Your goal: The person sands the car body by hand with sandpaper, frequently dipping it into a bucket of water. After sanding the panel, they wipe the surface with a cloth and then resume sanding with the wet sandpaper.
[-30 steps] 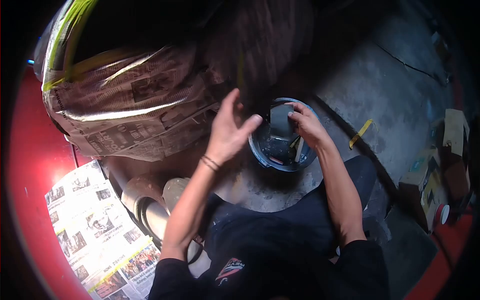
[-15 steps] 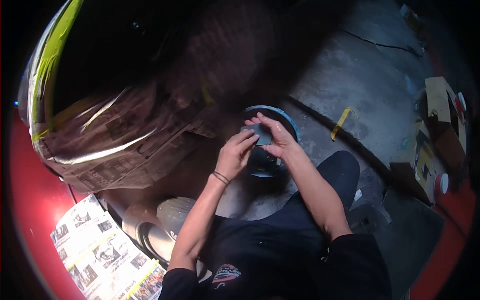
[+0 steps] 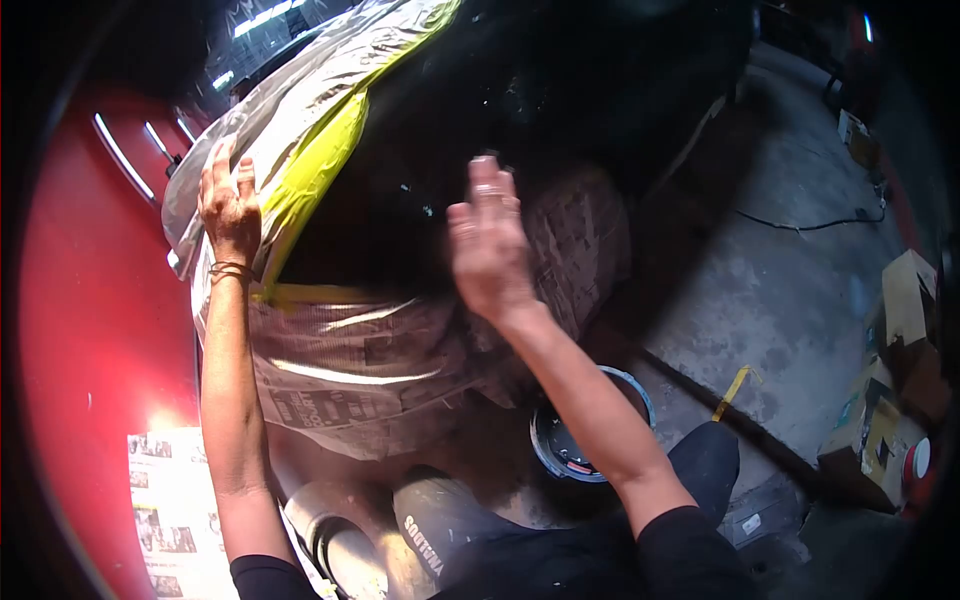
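My left hand [image 3: 232, 205] lies with its fingers spread on the crinkled plastic sheeting [image 3: 300, 95] along the car's edge; it holds nothing. My right hand [image 3: 490, 245], slightly blurred, is stretched out flat over the dark car panel [image 3: 400, 190], its back toward me. Whatever may be under its palm is hidden. The grey sheet of what looks like sandpaper held earlier cannot be seen. Yellow-green masking tape [image 3: 320, 155] edges the dark panel, and newspaper masking [image 3: 350, 400] covers the part below it. A bucket with a blue rim [image 3: 540, 458] stands below my right forearm.
Red bodywork [image 3: 110, 330] is at the left, with newspaper sheets [image 3: 165, 500] low on it. Cardboard boxes [image 3: 860, 435] stand at the right. A yellow strip [image 3: 733, 393] and a dark cable [image 3: 810, 225] lie on the concrete floor [image 3: 740, 290].
Both hands have left the spot above the bucket, where they held the grey sheet. My left hand has gone to the plastic sheeting, my right to the dark panel. The view has shifted.
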Motion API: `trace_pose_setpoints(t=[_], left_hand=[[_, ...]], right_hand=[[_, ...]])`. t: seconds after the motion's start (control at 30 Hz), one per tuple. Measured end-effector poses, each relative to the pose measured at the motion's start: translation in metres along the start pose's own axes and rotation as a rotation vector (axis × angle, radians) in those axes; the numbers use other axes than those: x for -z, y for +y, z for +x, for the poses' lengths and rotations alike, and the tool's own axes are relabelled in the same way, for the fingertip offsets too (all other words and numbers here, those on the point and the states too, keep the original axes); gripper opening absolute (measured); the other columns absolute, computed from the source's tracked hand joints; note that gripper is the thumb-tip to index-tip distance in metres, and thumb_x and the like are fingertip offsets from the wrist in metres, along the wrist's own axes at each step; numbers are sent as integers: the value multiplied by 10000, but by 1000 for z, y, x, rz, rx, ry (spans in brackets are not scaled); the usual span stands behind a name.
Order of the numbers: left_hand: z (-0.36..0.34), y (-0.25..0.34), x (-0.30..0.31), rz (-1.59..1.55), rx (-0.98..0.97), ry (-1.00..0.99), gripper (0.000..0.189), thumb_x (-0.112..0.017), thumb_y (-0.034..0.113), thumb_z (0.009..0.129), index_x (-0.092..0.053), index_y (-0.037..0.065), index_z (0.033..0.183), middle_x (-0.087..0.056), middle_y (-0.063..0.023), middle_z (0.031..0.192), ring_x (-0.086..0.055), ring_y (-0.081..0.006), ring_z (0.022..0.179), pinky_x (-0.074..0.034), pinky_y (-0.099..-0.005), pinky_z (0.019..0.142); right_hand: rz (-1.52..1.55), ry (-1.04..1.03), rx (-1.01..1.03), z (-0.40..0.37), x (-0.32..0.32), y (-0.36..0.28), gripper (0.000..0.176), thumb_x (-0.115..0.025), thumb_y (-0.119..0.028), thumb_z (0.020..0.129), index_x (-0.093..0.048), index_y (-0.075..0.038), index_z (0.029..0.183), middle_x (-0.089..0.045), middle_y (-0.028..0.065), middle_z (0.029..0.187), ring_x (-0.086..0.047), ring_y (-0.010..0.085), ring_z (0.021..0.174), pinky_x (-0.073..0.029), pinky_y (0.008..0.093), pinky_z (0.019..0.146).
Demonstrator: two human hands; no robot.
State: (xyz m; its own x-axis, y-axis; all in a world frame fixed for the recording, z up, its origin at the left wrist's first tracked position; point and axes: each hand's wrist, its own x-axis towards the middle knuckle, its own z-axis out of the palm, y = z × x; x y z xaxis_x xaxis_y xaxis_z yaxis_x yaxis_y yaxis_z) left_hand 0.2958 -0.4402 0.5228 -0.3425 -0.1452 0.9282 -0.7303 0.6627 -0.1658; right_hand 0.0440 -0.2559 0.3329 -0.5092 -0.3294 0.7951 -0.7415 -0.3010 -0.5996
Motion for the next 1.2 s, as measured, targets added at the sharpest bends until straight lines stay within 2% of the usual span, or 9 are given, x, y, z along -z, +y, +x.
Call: trace_pose_setpoints(t=[0.1, 0.23, 0.43, 0.53, 0.7, 0.83, 0.93, 1.1, 1.2], left_hand=[[5, -57, -28, 7, 48, -81, 580, -429, 440, 1158, -508, 45, 1576, -508, -202, 1614, -462, -380, 1500, -346, -473, 1247], [2, -26, -13, 35, 59, -196, 646, -383, 470, 1168, -477, -25, 1574, -492, -270, 1600, -430, -442, 1506, -324, -514, 1253], [10, -2, -9, 3, 83, -254, 689, -385, 502, 1163, -439, -28, 1600, -458, -276, 1640, -395, -450, 1540, -294, -510, 1276], [4, -20, -11, -8, 48, -233, 677, -391, 495, 1164, -442, -20, 1601, -434, -262, 1666, -370, -447, 1558, -284, -503, 1284], [-1, -23, -17, -17, 49, -264, 676, -392, 494, 1164, -444, -19, 1601, -439, -260, 1664, -374, -443, 1556, -286, -500, 1284], [7, -31, -20, -36, 84, -293, 675, -392, 493, 1164, -447, -19, 1600, -442, -259, 1662, -378, -440, 1554, -288, -498, 1283], [4, -34, -15, -31, 122, -295, 674, -393, 492, 1164, -448, -19, 1599, -445, -257, 1660, -381, -438, 1553, -289, -497, 1283], [-1, -32, -10, -36, 184, -307, 672, -394, 491, 1163, -451, -18, 1599, -449, -256, 1658, -385, -434, 1551, -291, -494, 1282], [1, -28, -8, -38, 215, -323, 672, -394, 490, 1163, -453, -18, 1598, -451, -255, 1656, -388, -432, 1550, -292, -492, 1281]], right_hand=[[-134, -168, 328, -15, -47, -20, 690, -583, -416, 1076, -444, -42, 1639, -395, 159, 1725, -266, 388, 1641, -91, 595, 1346], [-195, -197, 451, -3, -27, 18, 641, -503, -516, 1090, -485, -188, 1640, -419, 40, 1728, -266, 263, 1653, 22, 687, 1317], [-274, 21, 88, 144, -15, 98, 624, -443, -451, 1132, -425, -121, 1662, -373, 84, 1752, -281, 306, 1645, -114, 737, 1283], [-282, 35, 128, 77, -29, 44, 715, -536, -433, 1100, -372, -46, 1678, -348, 189, 1747, -235, 367, 1655, -74, 697, 1297], [-146, -142, 369, 67, 1, 80, 639, -514, -427, 1107, -389, -196, 1690, -390, 40, 1744, -295, 272, 1641, -20, 775, 1263], [-237, 115, 17, 149, -11, 104, 604, -487, -363, 1112, -420, -118, 1660, -387, 81, 1743, -305, 305, 1632, -100, 777, 1259], [-182, 64, 72, 88, -8, 48, 638, -494, -387, 1098, -465, -15, 1616, -402, 148, 1724, -254, 372, 1645, -38, 778, 1265], [-186, 7, 351, 59, -2, 91, 558, -493, -402, 1096, -514, -200, 1615, -458, -3, 1703, -311, 225, 1634, 9, 755, 1284], [-203, 56, 44, 118, 14, 116, 589, -406, -362, 1118, -428, -141, 1663, -377, 52, 1750, -252, 274, 1654, -29, 762, 1280]])
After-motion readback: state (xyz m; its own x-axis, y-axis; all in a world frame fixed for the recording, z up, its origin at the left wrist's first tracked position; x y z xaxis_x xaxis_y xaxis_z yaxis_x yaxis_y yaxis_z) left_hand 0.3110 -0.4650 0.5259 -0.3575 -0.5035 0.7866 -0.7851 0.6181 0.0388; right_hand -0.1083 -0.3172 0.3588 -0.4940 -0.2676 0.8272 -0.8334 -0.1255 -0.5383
